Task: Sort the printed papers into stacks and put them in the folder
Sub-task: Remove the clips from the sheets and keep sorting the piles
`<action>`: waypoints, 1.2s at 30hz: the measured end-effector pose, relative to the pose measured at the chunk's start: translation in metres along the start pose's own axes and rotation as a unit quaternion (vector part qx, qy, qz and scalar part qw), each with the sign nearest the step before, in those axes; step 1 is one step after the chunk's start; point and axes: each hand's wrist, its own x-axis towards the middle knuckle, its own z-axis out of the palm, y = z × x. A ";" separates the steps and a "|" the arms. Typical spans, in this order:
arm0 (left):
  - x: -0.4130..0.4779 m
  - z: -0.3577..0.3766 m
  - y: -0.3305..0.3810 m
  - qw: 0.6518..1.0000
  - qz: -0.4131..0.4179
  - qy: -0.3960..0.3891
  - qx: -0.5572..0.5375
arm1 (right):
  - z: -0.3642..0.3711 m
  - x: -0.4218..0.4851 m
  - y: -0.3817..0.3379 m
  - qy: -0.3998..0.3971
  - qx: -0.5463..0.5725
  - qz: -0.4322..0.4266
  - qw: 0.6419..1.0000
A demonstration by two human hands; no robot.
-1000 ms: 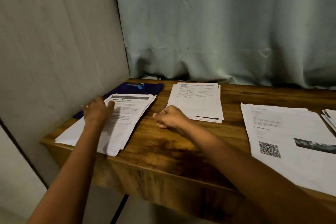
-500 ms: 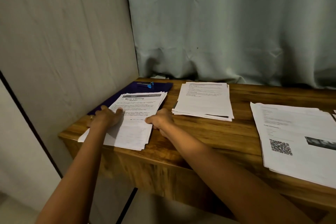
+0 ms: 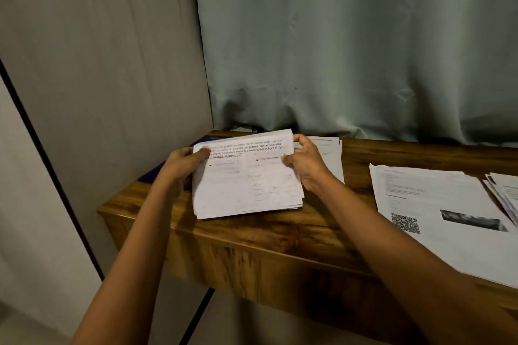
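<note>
A: A wooden table (image 3: 280, 232) stands in the corner, before a grey curtain (image 3: 350, 50). Where is the paper stack (image 3: 246, 185)?
B: Near the table's front edge, tilted up, in front of the purple folder (image 3: 151, 173). The left hand (image 3: 182, 165) and the right hand (image 3: 305, 165) each grip one side edge of it.
A: How will it handle?
B: Light, I think, but floppy and slippery; sheets may fan out. Better to hold both sides.

L hand (image 3: 182, 162), R hand (image 3: 306, 163), both gripping, arms fwd
</note>
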 end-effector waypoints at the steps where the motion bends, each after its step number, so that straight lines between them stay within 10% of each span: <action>1: -0.005 0.005 0.007 0.999 0.033 -0.014 -0.026 | -0.007 -0.001 -0.007 -0.006 0.007 -0.021 1.000; 12: -0.033 0.055 0.008 0.959 0.256 -0.063 -0.102 | -0.050 -0.007 -0.021 -0.011 0.034 -0.042 0.998; 36: -0.036 0.080 0.063 0.958 0.227 -0.083 -0.154 | -0.071 -0.006 -0.033 0.010 -0.041 -0.093 0.995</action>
